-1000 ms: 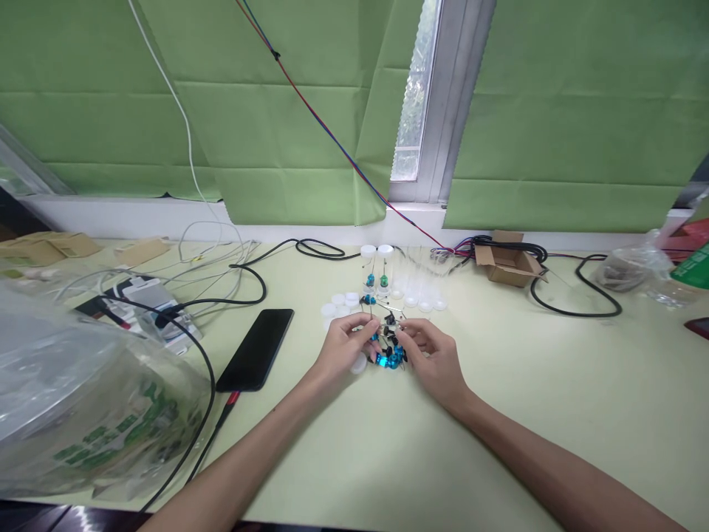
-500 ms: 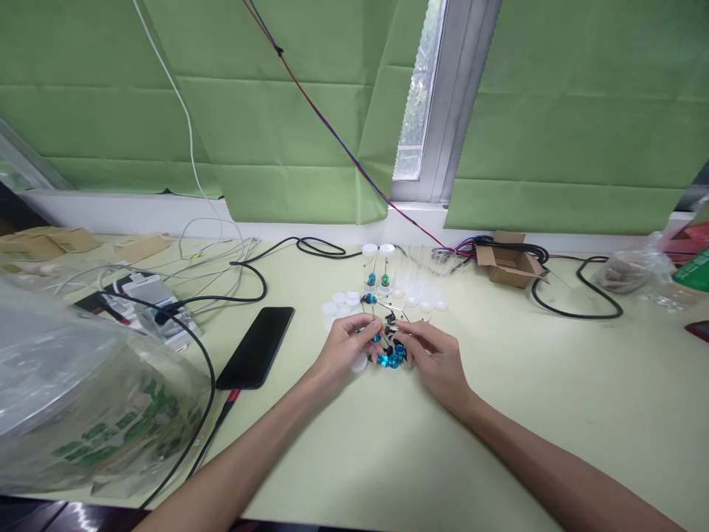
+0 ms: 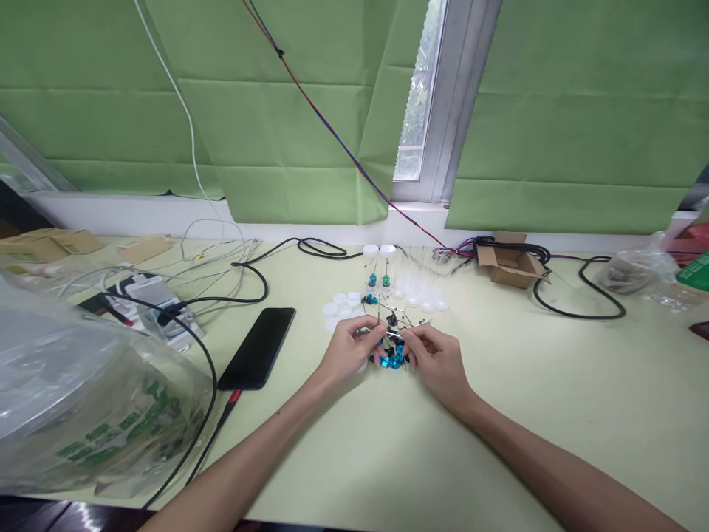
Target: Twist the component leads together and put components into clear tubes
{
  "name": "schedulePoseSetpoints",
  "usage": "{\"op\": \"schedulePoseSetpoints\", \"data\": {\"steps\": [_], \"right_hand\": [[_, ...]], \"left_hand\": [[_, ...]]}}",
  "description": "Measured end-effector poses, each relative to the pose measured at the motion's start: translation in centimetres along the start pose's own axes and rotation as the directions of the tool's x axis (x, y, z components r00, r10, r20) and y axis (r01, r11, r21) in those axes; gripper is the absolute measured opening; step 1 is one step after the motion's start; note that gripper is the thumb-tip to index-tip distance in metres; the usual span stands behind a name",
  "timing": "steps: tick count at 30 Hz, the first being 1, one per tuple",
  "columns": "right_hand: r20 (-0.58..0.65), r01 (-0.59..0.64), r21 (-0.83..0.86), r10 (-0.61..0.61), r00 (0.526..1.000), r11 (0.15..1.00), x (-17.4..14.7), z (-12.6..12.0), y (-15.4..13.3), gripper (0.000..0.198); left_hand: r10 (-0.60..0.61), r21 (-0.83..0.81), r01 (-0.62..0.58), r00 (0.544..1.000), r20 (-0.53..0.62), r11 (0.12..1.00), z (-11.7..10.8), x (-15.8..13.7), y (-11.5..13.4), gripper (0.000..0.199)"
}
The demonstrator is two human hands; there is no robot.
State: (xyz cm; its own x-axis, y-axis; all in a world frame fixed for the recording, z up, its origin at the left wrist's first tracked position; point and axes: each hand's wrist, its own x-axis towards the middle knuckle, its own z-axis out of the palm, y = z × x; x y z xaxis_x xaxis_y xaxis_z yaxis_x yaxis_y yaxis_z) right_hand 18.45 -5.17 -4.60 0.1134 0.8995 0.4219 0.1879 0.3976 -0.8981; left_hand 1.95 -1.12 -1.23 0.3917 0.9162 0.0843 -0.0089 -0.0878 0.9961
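My left hand (image 3: 350, 346) is closed in a pinch on a small piece with a thin metal stem (image 3: 379, 310) pointing up. My right hand (image 3: 435, 353), just beside it, is also pinched, around a thin shiny metal piece (image 3: 394, 335) that spans the gap between the fingertips. Whether the two pieces are joined I cannot make out. Below and between the hands lies a pile of shiny blue pieces (image 3: 393, 360) and small black pieces (image 3: 392, 320). Behind stand two clear tubes with white caps, one holding a blue piece (image 3: 371, 280), the other a green piece (image 3: 386, 281).
Round white caps (image 3: 339, 299) lie left of the pile, and several clear tubes (image 3: 413, 284) stand behind it. A black phone (image 3: 258, 349) is plugged in at left, near a large plastic bag (image 3: 100, 399). Cables (image 3: 326, 247) and a small cardboard box (image 3: 509, 264) are at the back.
My fingertips have shifted slightly, and the shiny metal piece between them now shows more clearly. The stem at my left hand has moved a little to the right.
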Motion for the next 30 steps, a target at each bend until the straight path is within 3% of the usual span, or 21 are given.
{"op": "schedulePoseSetpoints", "data": {"steps": [5, 12, 25, 30], "right_hand": [[-0.002, -0.042, 0.009, 0.042, 0.999, 0.999, 0.1, 0.06, -0.2, 0.036], [0.005, -0.048, 0.01, 0.048, 0.999, 0.999, 0.09, 0.09, -0.17, 0.034], [0.0, 0.072, 0.051, -0.072, 0.997, 0.996, 0.03, -0.01, -0.08, 0.02], [-0.01, 0.059, 0.046, -0.058, 0.998, 0.997, 0.12, -0.06, -0.03, 0.017]], "left_hand": [[0.041, 0.064, -0.041, 0.999, 0.004, 0.997, 0.01, -0.15, 0.3, 0.028], [0.035, 0.086, -0.036, 0.999, 0.019, 0.996, 0.02, -0.22, 0.44, 0.028], [-0.074, -0.07, 0.071, 0.997, -0.035, 0.995, -0.2, 0.14, 0.26, 0.03], [-0.063, -0.085, 0.06, 0.997, -0.037, 0.995, 0.0, -0.03, 0.44, 0.03]]}}
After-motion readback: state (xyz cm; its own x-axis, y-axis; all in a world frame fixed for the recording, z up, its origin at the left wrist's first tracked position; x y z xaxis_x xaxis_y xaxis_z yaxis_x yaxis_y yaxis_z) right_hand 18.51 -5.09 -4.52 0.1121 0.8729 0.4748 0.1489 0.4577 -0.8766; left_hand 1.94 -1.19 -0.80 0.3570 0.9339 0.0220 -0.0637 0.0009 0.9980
